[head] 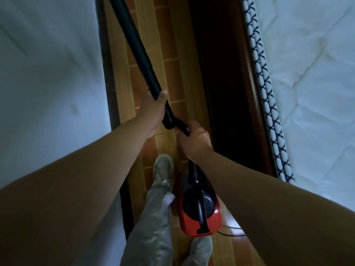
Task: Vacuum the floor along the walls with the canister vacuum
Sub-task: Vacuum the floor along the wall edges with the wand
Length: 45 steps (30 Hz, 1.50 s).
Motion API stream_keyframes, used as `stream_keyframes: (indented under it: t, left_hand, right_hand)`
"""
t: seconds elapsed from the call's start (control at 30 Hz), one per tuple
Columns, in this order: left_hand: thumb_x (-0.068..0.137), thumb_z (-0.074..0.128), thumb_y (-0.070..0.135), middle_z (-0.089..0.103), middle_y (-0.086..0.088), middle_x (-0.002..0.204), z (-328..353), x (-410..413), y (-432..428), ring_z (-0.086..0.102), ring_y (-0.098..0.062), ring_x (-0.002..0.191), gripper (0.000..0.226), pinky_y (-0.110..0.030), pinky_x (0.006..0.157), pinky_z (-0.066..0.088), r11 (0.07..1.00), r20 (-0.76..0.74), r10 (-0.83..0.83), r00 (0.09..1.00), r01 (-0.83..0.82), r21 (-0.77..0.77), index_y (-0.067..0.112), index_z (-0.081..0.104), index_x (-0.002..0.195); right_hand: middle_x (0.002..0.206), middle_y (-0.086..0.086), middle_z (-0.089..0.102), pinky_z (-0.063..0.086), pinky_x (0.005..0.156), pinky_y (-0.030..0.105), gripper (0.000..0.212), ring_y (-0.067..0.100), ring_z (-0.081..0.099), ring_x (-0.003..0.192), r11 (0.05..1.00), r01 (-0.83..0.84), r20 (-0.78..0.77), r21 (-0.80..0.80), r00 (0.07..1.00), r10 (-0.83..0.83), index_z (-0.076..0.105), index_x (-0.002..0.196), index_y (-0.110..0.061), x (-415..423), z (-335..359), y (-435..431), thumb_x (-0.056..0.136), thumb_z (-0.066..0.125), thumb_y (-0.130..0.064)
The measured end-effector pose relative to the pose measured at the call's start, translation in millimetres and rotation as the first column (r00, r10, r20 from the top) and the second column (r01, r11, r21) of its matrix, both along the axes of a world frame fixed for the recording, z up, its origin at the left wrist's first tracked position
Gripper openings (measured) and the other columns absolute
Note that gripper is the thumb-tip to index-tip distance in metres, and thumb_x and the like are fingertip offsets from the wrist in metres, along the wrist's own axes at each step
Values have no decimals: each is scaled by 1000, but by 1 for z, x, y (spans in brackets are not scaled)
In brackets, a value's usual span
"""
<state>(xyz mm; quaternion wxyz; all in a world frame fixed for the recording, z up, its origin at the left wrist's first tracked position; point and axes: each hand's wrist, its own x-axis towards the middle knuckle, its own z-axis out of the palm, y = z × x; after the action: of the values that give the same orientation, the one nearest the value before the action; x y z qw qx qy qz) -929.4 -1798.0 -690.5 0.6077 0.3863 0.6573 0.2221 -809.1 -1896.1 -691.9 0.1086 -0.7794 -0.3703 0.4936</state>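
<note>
Left hand [153,110] wraps the rigid wand [134,47] at its base; right hand [194,140] grips the flexible hose [171,116]; likely light, best steered from the wand.

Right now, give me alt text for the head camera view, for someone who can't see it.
A person's left hand grips the black vacuum wand and the right hand holds its ribbed hose, aiming along a narrow wooden floor between a white wall and a bed. The red canister vacuum sits by their feet.
</note>
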Motion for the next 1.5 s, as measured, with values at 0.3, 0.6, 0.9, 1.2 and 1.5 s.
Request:
stream_keyframes:
  t: [0.3, 0.6, 0.9, 1.2, 1.5]
  left_hand:
    - [102, 52, 48, 69, -8, 108, 2, 1, 137, 68, -25, 99, 35, -38, 87, 55, 997, 35, -14, 999, 17, -73, 21, 51, 124]
    - [103, 51, 47, 70, -8, 103, 24, -14, 203, 67, -24, 97, 36, -41, 95, 53, 990, -14, 23, 1000, -24, -138, 18, 55, 124]
    - [105, 47, 43, 65, -11, 101, 32, -30, 226, 64, -24, 90, 37, -41, 91, 54, 984, -7, 8, 1000, -10, -175, 11, 54, 123]
    - [101, 48, 54, 69, -6, 105, -1, -26, 298, 67, -25, 97, 43, -44, 97, 52, 981, -25, 32, 999, -37, -189, 19, 56, 126]
    - [106, 41, 51, 68, 2, 106, -35, 3, 421, 66, -12, 93, 39, -22, 77, 54, 952, -8, 59, 998, -59, -300, 22, 59, 125]
  right_hand:
    - [95, -10, 64, 49, 61, 20, 26, 3, 61, 78, 996, 55, -158, 63, 986, -44, 56, 119, -26, -31, 16, 148, 98, 66, -38]
    - [98, -1, 66, 43, 53, 18, 38, 10, 62, 76, 998, -19, -129, -64, 992, 11, 59, 132, -15, -44, 53, 237, 100, 63, -36]
    - [144, 6, 57, 49, 94, 31, 60, 25, 57, 128, 995, -80, -35, -58, 996, 78, 46, 152, -16, -33, 63, 298, 100, 65, -38]
    - [131, 11, 64, 50, 95, 35, 41, 29, 61, 115, 996, -61, -46, -58, 997, 59, 58, 140, -13, -29, 25, 401, 107, 50, -35]
    - [109, 16, 71, 59, 88, 51, 35, 30, 68, 94, 973, 127, -285, -194, 941, -180, 70, 107, -14, -15, -47, 530, 104, 44, -38]
